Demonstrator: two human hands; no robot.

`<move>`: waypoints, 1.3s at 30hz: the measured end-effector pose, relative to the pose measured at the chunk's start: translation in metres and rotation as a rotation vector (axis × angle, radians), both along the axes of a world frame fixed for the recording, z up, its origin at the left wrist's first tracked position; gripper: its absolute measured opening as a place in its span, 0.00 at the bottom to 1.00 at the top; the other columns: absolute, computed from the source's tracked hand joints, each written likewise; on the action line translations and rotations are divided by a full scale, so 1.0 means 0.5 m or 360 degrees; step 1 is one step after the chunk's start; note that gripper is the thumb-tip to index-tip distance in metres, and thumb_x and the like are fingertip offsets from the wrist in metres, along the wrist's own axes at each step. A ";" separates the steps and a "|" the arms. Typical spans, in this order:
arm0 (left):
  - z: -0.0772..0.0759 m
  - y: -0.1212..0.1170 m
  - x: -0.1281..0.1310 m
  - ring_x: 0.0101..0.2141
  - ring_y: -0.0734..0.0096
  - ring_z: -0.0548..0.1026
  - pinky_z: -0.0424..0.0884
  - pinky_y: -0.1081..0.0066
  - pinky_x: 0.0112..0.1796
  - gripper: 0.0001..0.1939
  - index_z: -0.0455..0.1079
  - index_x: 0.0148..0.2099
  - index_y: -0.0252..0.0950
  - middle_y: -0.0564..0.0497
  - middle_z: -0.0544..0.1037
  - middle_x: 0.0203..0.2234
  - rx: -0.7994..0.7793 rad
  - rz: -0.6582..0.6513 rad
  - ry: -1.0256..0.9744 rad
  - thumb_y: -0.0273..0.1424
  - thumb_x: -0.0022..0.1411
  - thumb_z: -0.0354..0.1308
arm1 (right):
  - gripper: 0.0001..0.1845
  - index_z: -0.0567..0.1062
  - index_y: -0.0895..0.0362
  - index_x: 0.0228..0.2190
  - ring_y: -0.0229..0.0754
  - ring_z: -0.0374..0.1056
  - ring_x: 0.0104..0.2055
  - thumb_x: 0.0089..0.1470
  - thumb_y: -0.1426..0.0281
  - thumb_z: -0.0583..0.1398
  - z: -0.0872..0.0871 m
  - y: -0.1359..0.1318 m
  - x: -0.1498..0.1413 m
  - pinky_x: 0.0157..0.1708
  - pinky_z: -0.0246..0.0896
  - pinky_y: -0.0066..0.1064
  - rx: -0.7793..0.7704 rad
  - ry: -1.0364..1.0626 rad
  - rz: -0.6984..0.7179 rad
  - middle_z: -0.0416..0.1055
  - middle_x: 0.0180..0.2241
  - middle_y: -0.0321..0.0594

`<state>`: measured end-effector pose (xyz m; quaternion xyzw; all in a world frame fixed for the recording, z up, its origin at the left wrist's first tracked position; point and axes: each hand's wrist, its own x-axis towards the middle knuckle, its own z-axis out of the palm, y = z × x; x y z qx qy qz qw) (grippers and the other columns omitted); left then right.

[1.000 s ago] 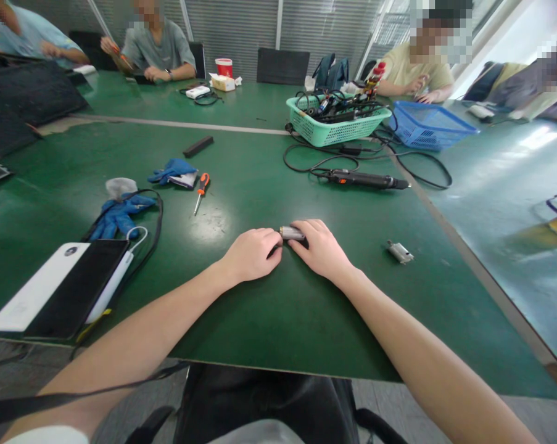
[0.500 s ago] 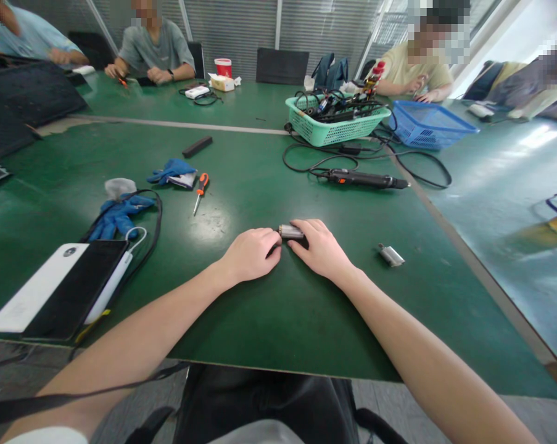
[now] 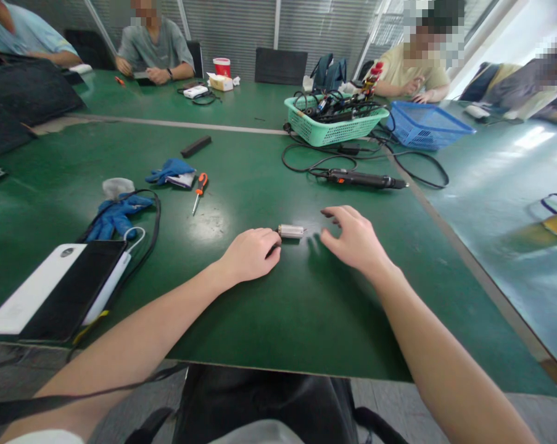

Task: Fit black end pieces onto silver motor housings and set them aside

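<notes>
Hands apart. Left hand (image 3: 251,254) lies low on the green table (image 3: 269,320), curled loosely, with its fingertips at the left end of a small metal cylinder (image 3: 290,231); it looks placed there to keep the cylinder from rolling, though no clear grip shows. Right hand (image 3: 353,237) is off the cylinder, just to its right, raised and open with fingers spread, touching nothing. The cylinder lies on its side on the bare table, between the hands, probably left free so either hand can reach it.

Left of the cylinder: a small orange-handled screwdriver (image 3: 199,191), near a blue glove (image 3: 116,219) and a white power bank (image 3: 33,296) on a black case, all kept off to the side. Beyond the cylinder: a corded electric screwdriver (image 3: 361,179) with its black cable, lying within reach, then a green basket (image 3: 336,117) of tools and cables beside a blue basket (image 3: 426,126). Co-workers sit farther off, across the table.
</notes>
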<state>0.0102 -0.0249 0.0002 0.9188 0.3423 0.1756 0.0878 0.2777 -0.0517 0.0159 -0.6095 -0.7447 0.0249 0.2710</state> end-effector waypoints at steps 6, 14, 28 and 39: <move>-0.003 0.002 -0.004 0.33 0.66 0.73 0.69 0.66 0.38 0.06 0.71 0.39 0.36 0.49 0.76 0.33 0.0023 -0.0007 0.0014 0.29 0.66 0.53 | 0.34 0.77 0.58 0.46 0.54 0.75 0.35 0.43 0.49 0.68 0.024 -0.035 0.178 0.35 0.70 0.43 -0.0960 -0.0398 -0.0314 0.79 0.36 0.49; -0.007 0.003 -0.005 0.33 0.66 0.74 0.69 0.66 0.37 0.06 0.70 0.39 0.36 0.49 0.76 0.33 0.0018 -0.0001 0.0016 0.29 0.66 0.53 | 0.12 0.80 0.55 0.33 0.53 0.75 0.34 0.42 0.68 0.67 -0.018 -0.019 0.327 0.33 0.63 0.42 -0.0978 -0.0488 -0.0487 0.79 0.35 0.52; -0.002 0.000 -0.007 0.34 0.66 0.74 0.69 0.66 0.37 0.05 0.71 0.39 0.36 0.49 0.77 0.34 0.0025 0.0002 0.0025 0.29 0.66 0.53 | 0.42 0.71 0.62 0.58 0.66 0.71 0.48 0.45 0.54 0.67 -0.002 -0.020 0.293 0.47 0.66 0.53 -0.0645 -0.0525 -0.0661 0.75 0.46 0.60; -0.001 0.000 -0.004 0.35 0.65 0.75 0.71 0.64 0.39 0.07 0.71 0.40 0.35 0.48 0.77 0.34 0.0042 0.0011 0.0032 0.29 0.67 0.53 | 0.22 0.71 0.55 0.58 0.57 0.64 0.61 0.64 0.66 0.55 -0.037 -0.014 -0.113 0.59 0.63 0.53 0.0181 0.0050 0.0285 0.70 0.58 0.52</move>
